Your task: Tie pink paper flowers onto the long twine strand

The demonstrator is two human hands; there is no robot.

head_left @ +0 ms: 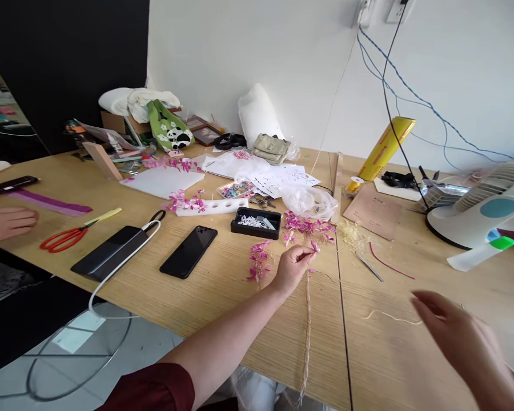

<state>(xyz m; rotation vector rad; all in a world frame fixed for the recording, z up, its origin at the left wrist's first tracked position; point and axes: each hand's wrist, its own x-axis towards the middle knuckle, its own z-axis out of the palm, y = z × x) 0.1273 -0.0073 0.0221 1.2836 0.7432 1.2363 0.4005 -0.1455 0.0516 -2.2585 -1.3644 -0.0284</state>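
Observation:
My left hand (292, 267) is closed, its thumb and fingertips pinching a small pink flower (314, 246). Below that hand a bundle of twisted beige thread (307, 331) runs down over the table's front edge; whether it joins the flower is hard to see. Sprigs of pink flowers lie on both sides: one sprig (259, 260) left of the hand, a denser bunch (309, 224) just behind it. My right hand (452, 328) is blurred over the right side of the table, close to a loose pale yellow thread (392, 317). Its fingertips are smeared, so their grip is unclear.
A black tray of small white pieces (256, 223), a phone (189, 252), a black power bank (109, 251) and red-handled scissors (64, 238) lie leftward. Another person's hand (9, 225) rests at far left. A metal tool (369, 266), red cord (391, 262) and fan (482, 205) are rightward.

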